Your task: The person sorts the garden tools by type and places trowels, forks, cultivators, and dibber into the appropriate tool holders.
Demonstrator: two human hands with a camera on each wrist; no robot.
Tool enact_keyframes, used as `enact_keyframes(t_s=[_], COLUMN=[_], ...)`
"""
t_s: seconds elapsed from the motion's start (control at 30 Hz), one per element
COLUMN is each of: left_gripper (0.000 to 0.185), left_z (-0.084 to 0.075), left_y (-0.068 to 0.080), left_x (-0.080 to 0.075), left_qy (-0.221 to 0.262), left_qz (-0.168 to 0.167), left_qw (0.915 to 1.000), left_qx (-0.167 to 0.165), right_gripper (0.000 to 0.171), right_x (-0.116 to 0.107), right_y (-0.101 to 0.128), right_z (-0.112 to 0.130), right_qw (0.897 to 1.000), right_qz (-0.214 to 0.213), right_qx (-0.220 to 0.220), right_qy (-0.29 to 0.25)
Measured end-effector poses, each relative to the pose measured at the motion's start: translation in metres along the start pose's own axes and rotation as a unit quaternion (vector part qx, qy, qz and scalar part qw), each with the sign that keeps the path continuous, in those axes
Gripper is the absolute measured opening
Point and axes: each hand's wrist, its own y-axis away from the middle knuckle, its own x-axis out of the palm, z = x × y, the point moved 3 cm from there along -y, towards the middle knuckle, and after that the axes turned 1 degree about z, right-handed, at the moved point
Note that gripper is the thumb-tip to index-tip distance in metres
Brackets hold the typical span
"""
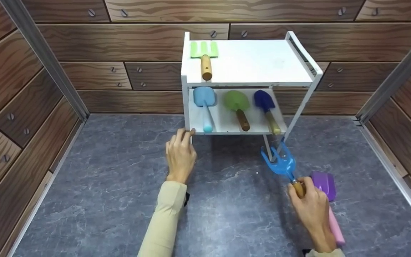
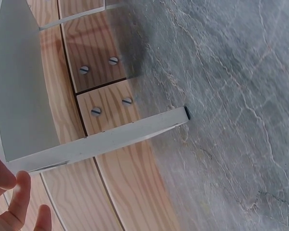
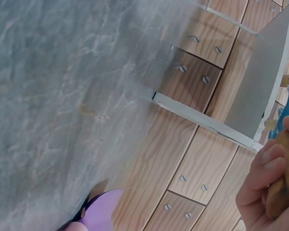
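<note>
A white two-shelf rack point(image 1: 309, 66) stands on the grey floor. A green fork point(image 1: 204, 56) lies on its top shelf. A light blue spade point(image 1: 204, 103), a green trowel point(image 1: 238, 107) and a dark blue trowel point(image 1: 266, 107) lie on the lower shelf. My left hand point(image 1: 180, 154) touches the rack's front left corner point(image 2: 62, 151) with its fingertips. My right hand point(image 1: 310, 208) grips the wooden handle point(image 3: 284, 180) of a blue rake point(image 1: 280, 162), held in front of the rack's right leg. A purple spade point(image 1: 325, 185) with a pink handle lies under that hand.
Wood-panel walls point(image 1: 20, 100) with screws enclose the grey marbled floor point(image 1: 112, 178) on three sides. Metal corner strips point(image 1: 41, 53) run down at left and right. The purple spade's blade point(image 3: 103, 214) shows at the bottom of the right wrist view.
</note>
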Motion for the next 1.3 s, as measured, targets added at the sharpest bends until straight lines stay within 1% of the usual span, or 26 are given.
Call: enact_keyframes(t_s=[0.1,0.37,0.5,0.83,1.3], left_gripper=[0.030,0.033,0.033,0.036,0.036], left_z=[0.001,0.000,0.000,0.001,-0.001], left_y=[0.001,0.000,0.000,0.001,0.000], left_x=[0.000,0.000,0.000,0.001,0.000], left_qy=[-0.003,-0.001,0.001,0.000,-0.002], left_qz=[-0.003,-0.003,-0.002,0.001,0.001], left_qw=[1.0000,1.0000,1.0000,1.0000,1.0000], left_qx=[0.000,0.005,0.003,0.002,-0.001], right_gripper=[0.023,0.024,0.024,0.022,0.020], right_x=[0.000,-0.002,-0.002,-0.006,-0.008], right_y=[-0.002,-0.006,-0.010,-0.020,-0.038], right_z=[0.002,0.004,0.007,0.015,0.026], right_qw=[1.000,1.000,0.999,0.999,0.997], right_qz=[-0.006,-0.024,-0.034,-0.042,-0.058], right_qx=[-0.009,-0.016,-0.020,-0.013,-0.029], right_qy=[-0.001,-0.007,-0.015,-0.021,-0.031])
